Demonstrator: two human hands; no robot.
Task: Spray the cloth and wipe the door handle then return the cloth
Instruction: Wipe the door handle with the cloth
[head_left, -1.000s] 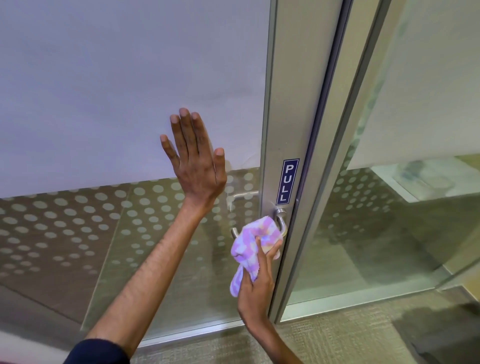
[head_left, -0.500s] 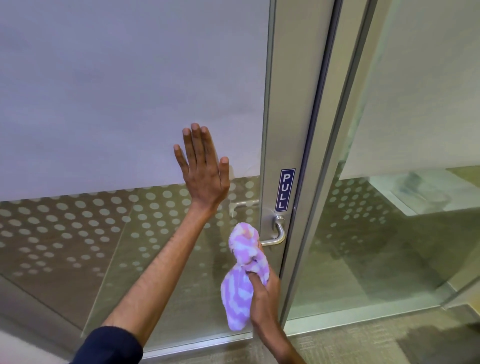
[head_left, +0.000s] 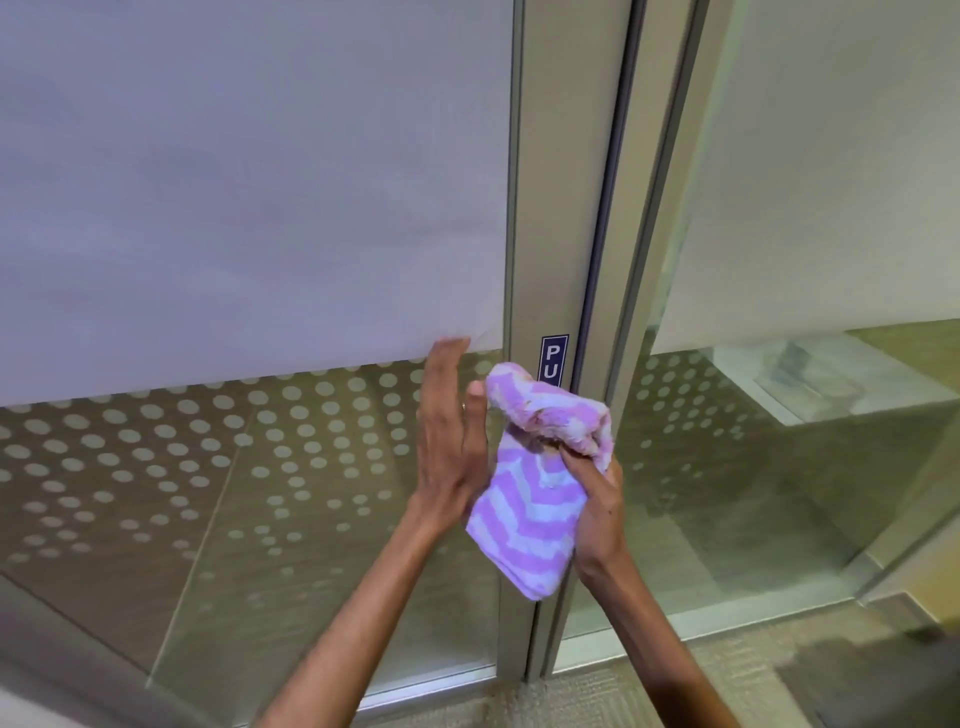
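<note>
1. Cloth (head_left: 535, 483) bunched in right hand (head_left: 597, 509), fist closed on it, just below PULL sign (head_left: 554, 358).
2. Left hand (head_left: 447, 447) flat, fingers together, left of sign.
3. Handle hidden behind cloth; refold w/ left, expose clean face, wipe again.

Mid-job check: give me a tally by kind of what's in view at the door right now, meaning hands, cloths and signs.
Bare hands: 2, the left hand open beside the cloth, the right hand gripping it
Purple and white striped fluffy cloths: 1
Blue signs with white letters on the metal door frame: 1, partly covered by the cloth
Total: 4
</note>
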